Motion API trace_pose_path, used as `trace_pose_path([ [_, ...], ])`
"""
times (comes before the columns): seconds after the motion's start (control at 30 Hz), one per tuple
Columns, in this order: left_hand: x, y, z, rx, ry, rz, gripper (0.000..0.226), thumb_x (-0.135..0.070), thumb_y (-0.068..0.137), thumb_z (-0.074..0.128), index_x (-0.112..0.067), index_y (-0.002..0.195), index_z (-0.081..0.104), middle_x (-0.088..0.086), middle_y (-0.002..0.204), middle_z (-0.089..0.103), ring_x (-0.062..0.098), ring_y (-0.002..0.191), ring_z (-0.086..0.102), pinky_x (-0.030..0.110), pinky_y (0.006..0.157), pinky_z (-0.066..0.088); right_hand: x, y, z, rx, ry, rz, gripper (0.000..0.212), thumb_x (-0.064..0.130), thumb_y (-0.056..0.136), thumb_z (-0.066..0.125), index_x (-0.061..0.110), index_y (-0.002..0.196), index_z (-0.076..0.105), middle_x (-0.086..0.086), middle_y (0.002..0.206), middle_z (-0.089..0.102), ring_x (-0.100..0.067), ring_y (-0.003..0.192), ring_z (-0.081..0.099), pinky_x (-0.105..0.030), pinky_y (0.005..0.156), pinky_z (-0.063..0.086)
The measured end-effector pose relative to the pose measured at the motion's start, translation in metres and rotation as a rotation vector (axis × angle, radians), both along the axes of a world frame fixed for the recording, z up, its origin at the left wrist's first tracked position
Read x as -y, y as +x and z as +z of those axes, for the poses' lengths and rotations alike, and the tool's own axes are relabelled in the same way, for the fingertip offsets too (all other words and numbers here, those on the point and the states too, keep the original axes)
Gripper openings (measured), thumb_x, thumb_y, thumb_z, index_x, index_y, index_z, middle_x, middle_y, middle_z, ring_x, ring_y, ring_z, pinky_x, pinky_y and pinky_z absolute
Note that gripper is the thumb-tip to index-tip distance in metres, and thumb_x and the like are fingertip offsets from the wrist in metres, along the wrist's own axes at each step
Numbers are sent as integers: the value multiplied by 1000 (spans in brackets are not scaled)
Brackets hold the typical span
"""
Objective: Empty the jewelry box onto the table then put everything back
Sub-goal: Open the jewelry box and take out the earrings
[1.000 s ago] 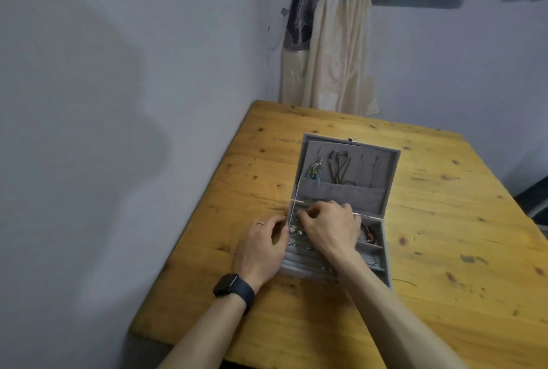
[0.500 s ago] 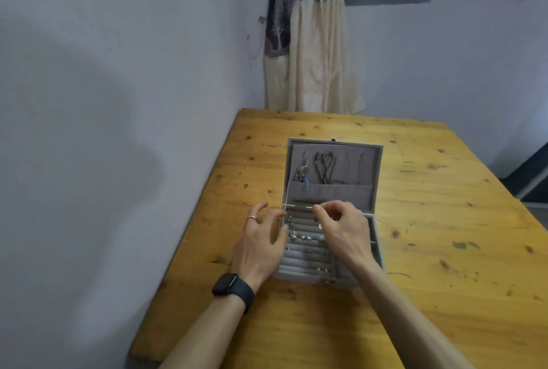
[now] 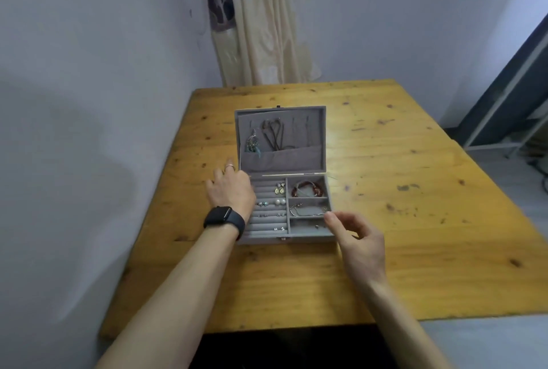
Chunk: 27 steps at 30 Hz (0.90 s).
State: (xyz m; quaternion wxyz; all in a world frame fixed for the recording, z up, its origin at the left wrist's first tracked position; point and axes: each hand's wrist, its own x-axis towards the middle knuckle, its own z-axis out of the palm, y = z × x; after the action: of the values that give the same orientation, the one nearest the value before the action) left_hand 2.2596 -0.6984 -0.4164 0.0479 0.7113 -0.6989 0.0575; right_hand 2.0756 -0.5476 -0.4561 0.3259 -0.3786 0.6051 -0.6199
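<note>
Left hand [image 3: 231,190] splays over the left wall of the grey velvet jewelry box [image 3: 299,240], grip slack; right hand [image 3: 360,241] hovers near-right, fingers loosely curled, empty.

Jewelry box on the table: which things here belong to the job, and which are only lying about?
Belong to the job: jewelry box, red bracelet, earrings, thin chain, dark cords in the lid, table.
Not part of it: curtain, black watch on the left wrist.
</note>
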Motion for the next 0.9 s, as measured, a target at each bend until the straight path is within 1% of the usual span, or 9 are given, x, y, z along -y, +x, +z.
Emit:
trace_pose_path([
  [0.07, 1, 0, 4, -20, 19, 14, 24, -28, 93, 62, -21, 113, 72, 0, 150, 45, 27, 131, 43, 41, 97, 40, -5, -2, -1, 83, -26, 39, 5, 21, 87, 76, 22, 83, 76, 2, 79, 74, -8, 76, 66, -21, 75, 51],
  [0.2, 0, 7, 8, -138, 44, 1, 26, -30, 92, 60, -21, 111, 74, 0, 148, 48, 27, 131, 45, 40, 97, 44, -11, -5, -1, 145, -49, 68, 3, 22, 88, 75, 23, 85, 76, 0, 83, 75, -10, 81, 67, -20, 76, 52],
  [0.33, -8, 19, 8, -536, 53, -32, 17, -33, 91, 63, -24, 90, 77, 4, 137, 59, 22, 128, 51, 33, 93, 47, -15, -6, 3, 127, -48, 78, 2, 25, 89, 74, 25, 89, 76, 0, 87, 76, -13, 87, 71, -19, 78, 53],
  [0.43, -27, 30, 7, -805, 12, -67, 18, -37, 93, 65, -23, 94, 76, -2, 113, 69, 17, 110, 62, 31, 89, 49, -18, -2, 3, 82, -33, 95, 2, 29, 88, 74, 28, 90, 75, 1, 89, 76, -13, 90, 72, -20, 80, 54],
  [0.5, -45, 40, 6, -986, 2, -83, 14, -37, 94, 65, -26, 95, 74, -12, 97, 71, 6, 94, 65, 30, 83, 54, -20, 4, 1, 33, -22, 102, 4, 34, 87, 73, 31, 90, 75, 4, 89, 76, -12, 90, 71, -20, 80, 54],
  [0.57, -63, 52, 3, -1110, -5, -96, 6, -33, 94, 66, -31, 92, 72, -16, 91, 72, -4, 88, 65, 22, 79, 52, -23, 14, -1, -22, -16, 111, 4, 36, 87, 72, 35, 90, 74, 8, 87, 76, -8, 86, 71, -16, 76, 53],
  [0.67, -89, 70, -7, -1169, 12, -127, 7, -33, 93, 66, -32, 91, 73, -16, 90, 74, -3, 88, 66, 16, 78, 51, -26, 32, -5, -110, -2, 170, 4, 33, 89, 73, 37, 90, 73, 12, 85, 74, -3, 80, 69, -12, 69, 50],
  [0.77, -110, 85, -21, -1178, 71, -143, 9, -34, 93, 68, -29, 89, 74, -15, 87, 74, 0, 85, 67, 20, 78, 52, -27, 52, -9, -233, 46, 253, 6, 30, 88, 75, 34, 84, 72, 16, 82, 73, -2, 77, 68, -11, 67, 49],
  [0.9, -127, 92, -37, -1062, 130, -102, 14, -36, 90, 69, -29, 78, 74, -18, 80, 73, -2, 82, 67, 22, 77, 51, -25, 72, -9, -356, 98, 279, 9, 31, 86, 77, 32, 78, 71, 20, 75, 71, 1, 71, 65, -11, 66, 46],
])
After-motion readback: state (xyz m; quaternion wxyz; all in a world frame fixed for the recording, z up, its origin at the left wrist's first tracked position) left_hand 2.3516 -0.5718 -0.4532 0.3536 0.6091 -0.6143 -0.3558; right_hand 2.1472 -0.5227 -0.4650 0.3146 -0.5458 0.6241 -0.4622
